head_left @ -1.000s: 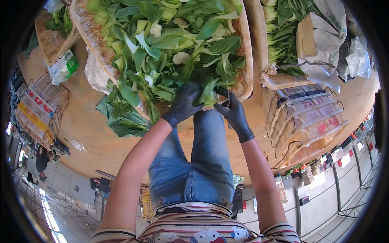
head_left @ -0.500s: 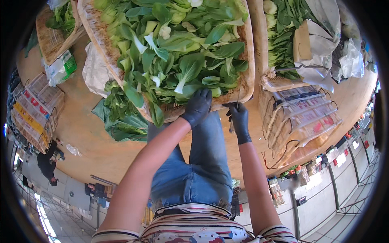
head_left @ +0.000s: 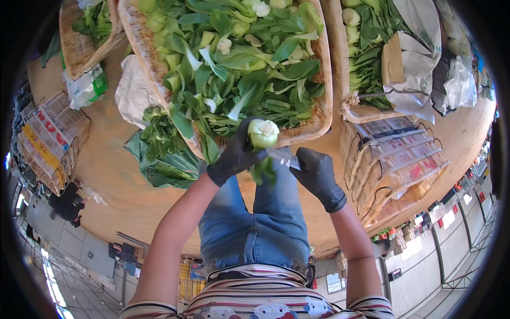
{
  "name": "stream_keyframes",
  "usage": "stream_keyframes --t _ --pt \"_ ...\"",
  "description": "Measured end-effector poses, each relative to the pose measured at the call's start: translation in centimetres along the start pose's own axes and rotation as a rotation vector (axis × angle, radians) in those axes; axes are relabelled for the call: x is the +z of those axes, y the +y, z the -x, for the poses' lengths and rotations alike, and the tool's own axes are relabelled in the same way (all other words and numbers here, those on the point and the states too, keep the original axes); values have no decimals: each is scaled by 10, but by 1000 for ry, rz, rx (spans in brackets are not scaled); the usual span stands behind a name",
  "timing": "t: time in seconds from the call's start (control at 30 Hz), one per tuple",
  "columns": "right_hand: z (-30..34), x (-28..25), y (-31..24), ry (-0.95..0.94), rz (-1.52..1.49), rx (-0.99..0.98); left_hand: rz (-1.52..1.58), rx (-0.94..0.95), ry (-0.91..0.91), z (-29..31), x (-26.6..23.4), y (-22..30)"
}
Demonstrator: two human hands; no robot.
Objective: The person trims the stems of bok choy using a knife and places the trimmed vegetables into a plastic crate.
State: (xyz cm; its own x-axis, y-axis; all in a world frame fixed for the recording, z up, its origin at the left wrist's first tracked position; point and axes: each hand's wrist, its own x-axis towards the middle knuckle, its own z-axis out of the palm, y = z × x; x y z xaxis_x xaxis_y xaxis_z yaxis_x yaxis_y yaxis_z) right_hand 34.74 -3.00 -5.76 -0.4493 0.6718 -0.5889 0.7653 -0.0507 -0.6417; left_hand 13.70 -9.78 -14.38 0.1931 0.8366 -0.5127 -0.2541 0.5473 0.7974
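In my black-gloved left hand is a bok choy, its pale cut base turned up and its leaves hanging below. My right hand, gloved in black too, grips a knife whose blade points left, close to the underside of the bok choy base. The blade looks a little blurred, and I cannot tell if it touches the stalks. Right beyond my hands, a worn shallow basket is heaped with loose bok choy leaves and a few whole heads.
Large dark green leaves and a crumpled white bag lie left of the basket. A second basket with bok choy stands at right, near a stack of upturned crates. At far left are more crates and another person.
My left hand has come up from the basket edge and now holds a bok choy, base up. My right hand has moved nearer, turning the knife blade toward it.
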Motion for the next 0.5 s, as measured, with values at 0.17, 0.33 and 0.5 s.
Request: stream_keyframes --t 0.17,0.33,0.5 --pt "-19 -32 -53 -18 141 -212 106 74 65 16 1 67" --pt "-27 -44 -77 -22 204 -254 -213 42 102 27 -5 100" --pt "-32 -40 -86 -87 182 -266 -177 11 95 39 -9 115"
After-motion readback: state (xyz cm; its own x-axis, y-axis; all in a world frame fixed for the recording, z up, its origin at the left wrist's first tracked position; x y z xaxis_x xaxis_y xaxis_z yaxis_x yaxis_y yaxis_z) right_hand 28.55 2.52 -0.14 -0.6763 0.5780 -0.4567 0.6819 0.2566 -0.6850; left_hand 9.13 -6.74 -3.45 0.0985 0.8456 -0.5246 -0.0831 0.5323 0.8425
